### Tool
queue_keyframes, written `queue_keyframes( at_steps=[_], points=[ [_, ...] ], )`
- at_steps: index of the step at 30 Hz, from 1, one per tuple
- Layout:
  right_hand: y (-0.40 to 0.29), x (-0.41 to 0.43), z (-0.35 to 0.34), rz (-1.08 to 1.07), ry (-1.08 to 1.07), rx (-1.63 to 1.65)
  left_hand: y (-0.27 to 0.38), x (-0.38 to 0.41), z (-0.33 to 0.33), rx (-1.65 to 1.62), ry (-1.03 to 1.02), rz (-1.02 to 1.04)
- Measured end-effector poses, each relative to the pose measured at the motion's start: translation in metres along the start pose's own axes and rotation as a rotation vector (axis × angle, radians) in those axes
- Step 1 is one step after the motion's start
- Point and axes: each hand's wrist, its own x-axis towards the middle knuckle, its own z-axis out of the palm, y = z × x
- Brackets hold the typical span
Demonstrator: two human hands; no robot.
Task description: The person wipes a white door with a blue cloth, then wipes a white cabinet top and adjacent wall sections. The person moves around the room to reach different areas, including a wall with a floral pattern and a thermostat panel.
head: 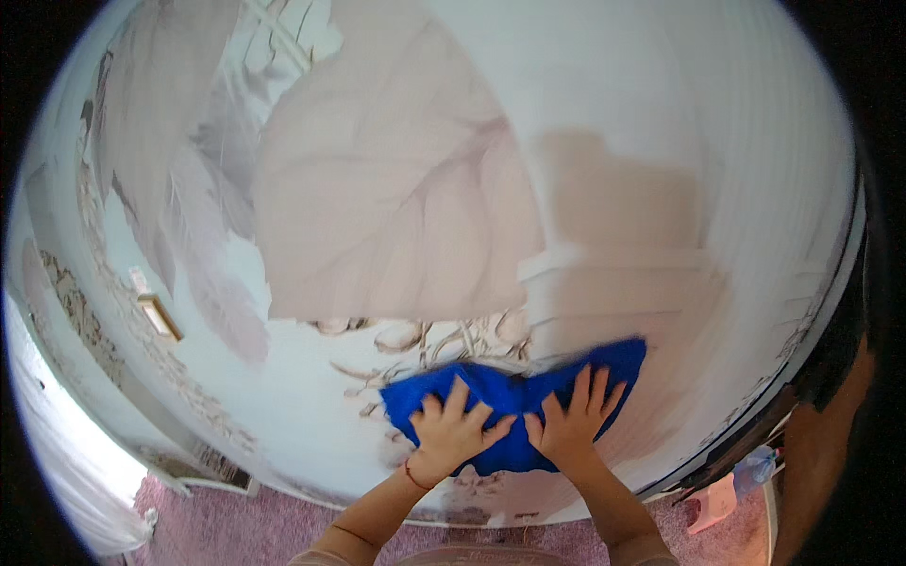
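A blue cloth (520,453) lies spread against a wall (304,424) printed with large pale leaves and feathers. My left hand (453,431) presses flat on the cloth's left half, fingers spread; a thin red string circles that wrist. On the cloth's right half rests my right hand (577,424), also flat with its fingers apart. Between the two thumbs the cloth is creased. Neither hand closes round the fabric. Its upper corners and lower edge show past my fingers.
A gold-framed switch plate (160,318) is on the wall at left. White curtain fabric (78,453) hangs at far left. Pink-purple carpet (241,527) covers the floor. At lower right are a pink plastic stool (713,504) and a clear plastic bottle (754,470).
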Motion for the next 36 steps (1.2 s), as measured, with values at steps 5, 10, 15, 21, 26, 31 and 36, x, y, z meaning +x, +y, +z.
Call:
queue_keyframes(
  at_steps=[5,10,15,21,26,31,36],
  points=[
    [-0.016,-0.162,0.039,-0.115,-0.205,0.120,-0.029,-0.199,0.070,-0.211,-0.167,0.480],
    [-0.018,-0.172,0.051,-0.140,-0.245,0.090,-0.042,-0.186,0.061,-0.213,-0.080,0.356],
    [-0.041,0.022,0.007,0.081,-0.004,0.132,-0.065,-0.009,-0.012,0.011,0.027,-0.134],
    [-0.053,0.037,0.002,0.009,0.089,0.066,-0.059,-0.017,0.001,-0.093,0.131,-0.147],
    [-0.073,-0.098,0.042,-0.233,-0.081,0.115,-0.036,-0.168,0.040,-0.061,-0.239,0.153],
    [-0.070,-0.232,0.055,-0.284,-0.368,0.192,-0.029,-0.297,0.049,-0.271,-0.663,0.182],
    [-0.042,-0.256,0.044,-0.022,-0.313,0.220,-0.015,-0.274,0.041,-0.407,-0.657,-0.013]
  ],
)
